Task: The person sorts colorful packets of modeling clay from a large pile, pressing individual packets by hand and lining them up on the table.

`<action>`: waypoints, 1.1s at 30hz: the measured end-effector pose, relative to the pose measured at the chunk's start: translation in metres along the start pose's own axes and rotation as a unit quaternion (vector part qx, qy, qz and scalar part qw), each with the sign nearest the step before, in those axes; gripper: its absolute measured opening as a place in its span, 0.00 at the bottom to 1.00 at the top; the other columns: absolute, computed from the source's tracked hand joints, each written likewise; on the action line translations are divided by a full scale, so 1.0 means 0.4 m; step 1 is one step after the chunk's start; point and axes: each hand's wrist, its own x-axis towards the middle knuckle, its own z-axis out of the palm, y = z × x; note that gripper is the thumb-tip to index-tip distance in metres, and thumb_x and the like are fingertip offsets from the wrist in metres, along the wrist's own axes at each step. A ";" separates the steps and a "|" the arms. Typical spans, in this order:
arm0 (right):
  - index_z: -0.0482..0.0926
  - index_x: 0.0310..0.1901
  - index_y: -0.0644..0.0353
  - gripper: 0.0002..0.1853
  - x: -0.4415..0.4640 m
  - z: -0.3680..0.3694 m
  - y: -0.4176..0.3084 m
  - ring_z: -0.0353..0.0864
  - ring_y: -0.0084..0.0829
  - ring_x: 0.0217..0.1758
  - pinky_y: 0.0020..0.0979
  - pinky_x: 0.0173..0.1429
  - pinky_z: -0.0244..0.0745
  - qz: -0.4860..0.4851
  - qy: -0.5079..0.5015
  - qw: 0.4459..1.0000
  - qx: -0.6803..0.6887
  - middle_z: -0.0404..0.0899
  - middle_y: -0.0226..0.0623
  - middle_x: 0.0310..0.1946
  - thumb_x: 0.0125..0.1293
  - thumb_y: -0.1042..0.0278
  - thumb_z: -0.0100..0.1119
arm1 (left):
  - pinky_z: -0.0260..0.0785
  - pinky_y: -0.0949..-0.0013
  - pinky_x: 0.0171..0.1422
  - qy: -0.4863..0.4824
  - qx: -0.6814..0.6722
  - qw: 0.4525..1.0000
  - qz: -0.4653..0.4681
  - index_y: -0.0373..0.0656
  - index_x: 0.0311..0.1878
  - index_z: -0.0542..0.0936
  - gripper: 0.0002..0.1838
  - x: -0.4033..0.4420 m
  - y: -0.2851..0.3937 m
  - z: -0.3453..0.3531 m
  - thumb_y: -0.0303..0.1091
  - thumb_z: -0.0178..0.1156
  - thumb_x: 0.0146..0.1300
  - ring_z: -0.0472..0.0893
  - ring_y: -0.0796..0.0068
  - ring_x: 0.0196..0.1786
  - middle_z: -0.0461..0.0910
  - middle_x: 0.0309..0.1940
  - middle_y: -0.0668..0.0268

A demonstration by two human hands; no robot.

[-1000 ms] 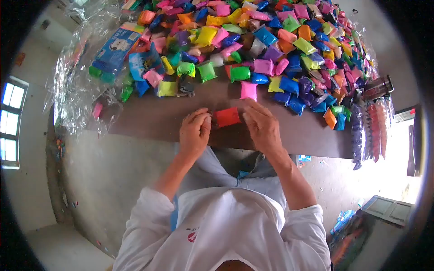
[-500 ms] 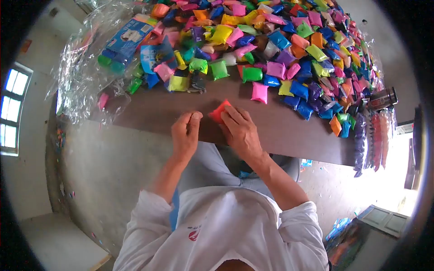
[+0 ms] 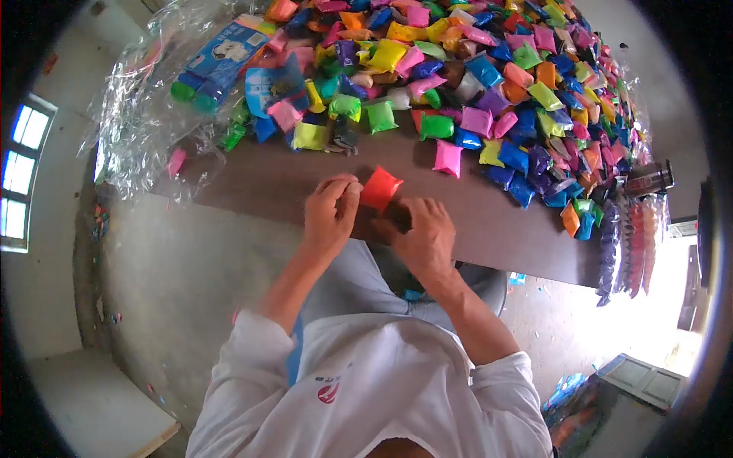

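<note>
Red packet (image 3: 380, 188) on the brown table (image 3: 259, 175), close in from the front edge and between the two hands. Left hand (image 3: 330, 214): thumb and fingertips drawn together just beside the packet's left side; cannot tell whether they pinch its edge. Right hand (image 3: 425, 235): half curled, narrow gap between thumb and forefinger, just off the packet's lower right; contact uncertain.

Beyond, a heap of coloured packets (image 3: 467, 95) spread across to the back edge. At its near fringe, a pink packet (image 3: 448, 159) and, further left, a yellow packet (image 3: 309, 137). Left end of table: crumpled see-through plastic (image 3: 141, 145), with a blue printed bag (image 3: 227, 49) by it. Right end: dark jar (image 3: 649, 179) on its side; below it, purple strip (image 3: 609, 248) hanging past the front right corner.
</note>
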 end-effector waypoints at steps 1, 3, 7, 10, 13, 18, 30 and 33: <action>0.74 0.36 0.60 0.17 0.004 0.010 -0.014 0.75 0.45 0.39 0.41 0.42 0.70 -0.019 -0.011 1.000 0.002 0.75 0.41 0.32 0.46 0.64 0.69 | 0.72 0.70 0.40 -0.005 0.000 1.000 0.018 0.36 0.37 0.79 0.10 0.006 -0.003 0.009 0.33 0.54 0.65 0.80 0.66 0.37 0.80 0.38 0.59; 0.72 0.36 0.59 0.17 0.004 0.028 -0.027 0.74 0.44 0.37 0.41 0.41 0.69 -0.022 -0.022 0.999 -0.011 0.73 0.40 0.31 0.47 0.64 0.68 | 0.71 0.68 0.45 -0.019 0.014 0.999 0.023 0.35 0.39 0.79 0.11 0.017 -0.003 0.024 0.34 0.53 0.66 0.80 0.64 0.41 0.80 0.39 0.58; 0.73 0.33 0.59 0.14 0.001 0.064 -0.010 0.74 0.43 0.35 0.39 0.39 0.69 -0.057 -0.033 0.997 -0.037 0.74 0.38 0.29 0.47 0.69 0.66 | 0.69 0.62 0.51 -0.051 0.096 0.990 0.087 0.36 0.42 0.78 0.12 0.037 -0.028 0.049 0.36 0.52 0.66 0.78 0.56 0.45 0.80 0.40 0.55; 0.72 0.33 0.59 0.11 0.004 0.063 -0.005 0.73 0.42 0.34 0.38 0.39 0.70 -0.091 -0.036 0.994 -0.039 0.72 0.39 0.29 0.46 0.73 0.60 | 0.69 0.58 0.52 -0.065 0.120 0.988 0.078 0.37 0.40 0.78 0.12 0.039 -0.036 0.059 0.36 0.53 0.66 0.77 0.52 0.46 0.79 0.41 0.55; 0.72 0.32 0.60 0.09 0.012 0.052 0.000 0.72 0.41 0.34 0.37 0.40 0.71 -0.142 -0.037 0.988 -0.039 0.70 0.40 0.29 0.46 0.76 0.55 | 0.67 0.56 0.46 -0.046 0.105 0.985 0.128 0.41 0.39 0.77 0.05 0.035 -0.039 0.062 0.30 0.56 0.61 0.75 0.52 0.42 0.78 0.40 0.57; 0.74 0.31 0.61 0.08 0.010 0.026 0.012 0.71 0.41 0.34 0.37 0.40 0.71 -0.186 -0.040 0.980 -0.056 0.69 0.39 0.29 0.45 0.76 0.55 | 0.66 0.55 0.50 -0.092 0.154 0.970 0.166 0.42 0.42 0.77 0.11 0.014 -0.042 0.041 0.24 0.56 0.55 0.75 0.51 0.45 0.76 0.45 0.57; 0.75 0.49 0.63 0.22 0.052 -0.006 0.022 0.72 0.44 0.47 0.38 0.51 0.70 -0.178 0.010 0.984 -0.025 0.73 0.42 0.46 0.48 0.78 0.57 | 0.64 0.55 0.61 -0.088 0.217 0.961 0.147 0.42 0.51 0.76 0.20 -0.023 -0.036 0.046 0.22 0.57 0.52 0.73 0.51 0.55 0.74 0.53 0.54; 0.73 0.51 0.66 0.24 0.065 0.026 0.032 0.71 0.45 0.49 0.38 0.53 0.70 -0.224 -0.029 0.974 0.002 0.70 0.44 0.49 0.48 0.78 0.57 | 0.68 0.58 0.56 -0.064 0.183 0.973 0.128 0.40 0.48 0.77 0.15 -0.011 -0.053 0.031 0.24 0.57 0.56 0.75 0.53 0.52 0.76 0.50 0.55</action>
